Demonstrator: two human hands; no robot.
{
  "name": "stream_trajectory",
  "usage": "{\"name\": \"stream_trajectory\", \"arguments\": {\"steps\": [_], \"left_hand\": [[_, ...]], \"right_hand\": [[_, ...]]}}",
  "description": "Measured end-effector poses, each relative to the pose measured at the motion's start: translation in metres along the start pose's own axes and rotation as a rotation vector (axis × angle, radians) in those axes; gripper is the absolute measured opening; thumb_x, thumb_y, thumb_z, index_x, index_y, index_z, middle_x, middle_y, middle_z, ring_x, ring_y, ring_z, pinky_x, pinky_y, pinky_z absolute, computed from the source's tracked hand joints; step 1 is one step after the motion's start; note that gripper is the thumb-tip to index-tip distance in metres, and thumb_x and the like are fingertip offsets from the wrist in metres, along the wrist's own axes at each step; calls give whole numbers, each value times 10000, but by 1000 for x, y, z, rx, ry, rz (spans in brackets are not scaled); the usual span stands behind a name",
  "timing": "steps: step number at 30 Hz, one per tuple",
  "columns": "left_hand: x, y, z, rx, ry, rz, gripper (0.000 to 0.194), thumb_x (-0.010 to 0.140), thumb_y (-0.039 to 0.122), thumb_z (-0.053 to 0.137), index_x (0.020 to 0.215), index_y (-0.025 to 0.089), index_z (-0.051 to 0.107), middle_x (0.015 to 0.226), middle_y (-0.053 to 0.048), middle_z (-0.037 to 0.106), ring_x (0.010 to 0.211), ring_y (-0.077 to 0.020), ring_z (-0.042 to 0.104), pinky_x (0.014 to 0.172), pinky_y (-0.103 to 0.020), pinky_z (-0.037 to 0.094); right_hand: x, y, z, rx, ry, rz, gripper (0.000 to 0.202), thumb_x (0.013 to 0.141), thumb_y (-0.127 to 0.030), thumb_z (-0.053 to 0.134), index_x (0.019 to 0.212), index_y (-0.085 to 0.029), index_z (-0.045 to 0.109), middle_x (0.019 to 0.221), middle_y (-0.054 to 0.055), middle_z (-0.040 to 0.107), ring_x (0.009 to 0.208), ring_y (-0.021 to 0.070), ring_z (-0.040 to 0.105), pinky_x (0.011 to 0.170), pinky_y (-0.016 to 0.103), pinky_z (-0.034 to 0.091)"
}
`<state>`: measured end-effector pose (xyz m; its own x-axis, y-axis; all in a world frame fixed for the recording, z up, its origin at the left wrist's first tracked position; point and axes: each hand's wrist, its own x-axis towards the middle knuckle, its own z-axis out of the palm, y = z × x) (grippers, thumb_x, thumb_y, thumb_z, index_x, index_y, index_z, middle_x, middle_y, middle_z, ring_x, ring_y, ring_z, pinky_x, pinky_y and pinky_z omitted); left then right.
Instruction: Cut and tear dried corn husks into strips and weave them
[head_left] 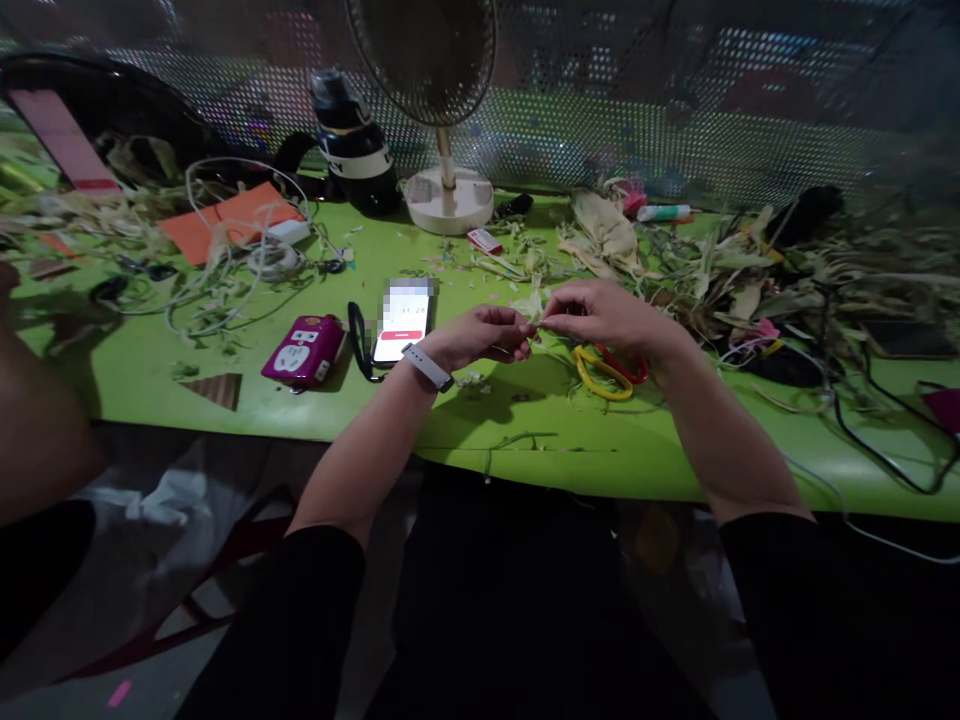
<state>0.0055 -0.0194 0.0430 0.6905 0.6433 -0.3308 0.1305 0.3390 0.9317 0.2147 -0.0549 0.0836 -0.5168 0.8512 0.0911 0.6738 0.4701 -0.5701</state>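
Above the green table (360, 410), my left hand (486, 335), with a grey wristband, and my right hand (600, 310) meet with their fingertips pinched together. Between them is a small pale green piece of leaf or husk (531, 306); its exact kind is hard to make out. Both hands are closed on it. Scissors with yellow and red handles (602, 388) lie just below my right hand, partly hidden by it. To the left of my left wrist lies a lit phone (409, 330) with a black strap. Small plant scraps (474, 381) lie under my hands.
Dried husks and stalks (720, 270) pile up at right, with a glue stick (664, 213) behind. A fan (448, 205), a black bottle (360, 165), orange paper (225, 222), cables (274, 258) and a purple device (304, 350) stand or lie leftward. Another person's arm (41, 410) is at far left.
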Motion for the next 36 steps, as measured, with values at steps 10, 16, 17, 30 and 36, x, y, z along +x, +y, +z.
{"name": "stream_trajectory", "arguments": {"steps": [10, 16, 17, 30, 36], "left_hand": [[2, -2, 4, -51, 33, -54, 94, 847, 148, 623, 756, 137, 601, 764, -61, 717, 594, -97, 657, 554, -204, 443], [0, -1, 5, -11, -3, 22, 121, 825, 102, 637, 705, 116, 629, 600, 4, 618, 505, -38, 538, 556, -183, 411], [0, -1, 5, -3, -2, 33, 124, 825, 99, 635, 702, 115, 633, 590, 11, 605, 496, -30, 520, 542, -174, 392], [3, -6, -3, 15, -72, 62, 84, 775, 145, 707, 730, 121, 640, 648, 15, 613, 538, -25, 491, 546, -172, 367], [2, -5, -2, -161, -57, 80, 84, 782, 166, 721, 766, 127, 648, 654, 32, 595, 570, -16, 500, 581, -149, 389]], "right_hand": [[1, 1, 5, 22, -36, -43, 248, 859, -373, 589, 851, -150, 697, 802, 47, 652, 735, 149, 533, 697, 274, 334], [1, 3, 5, 48, -49, 2, 257, 838, -388, 619, 832, -143, 698, 769, 40, 642, 710, 145, 533, 680, 279, 351], [1, 4, 3, 46, -41, 5, 257, 835, -395, 623, 826, -148, 695, 768, 38, 637, 711, 146, 532, 681, 280, 360], [7, 13, 19, 456, -110, 99, 286, 878, -466, 609, 832, -203, 510, 751, -5, 588, 558, 97, 533, 497, 228, 449], [8, 13, 17, 516, -33, 94, 354, 864, -519, 620, 841, -196, 478, 731, -17, 586, 551, 92, 546, 498, 226, 444]]}}
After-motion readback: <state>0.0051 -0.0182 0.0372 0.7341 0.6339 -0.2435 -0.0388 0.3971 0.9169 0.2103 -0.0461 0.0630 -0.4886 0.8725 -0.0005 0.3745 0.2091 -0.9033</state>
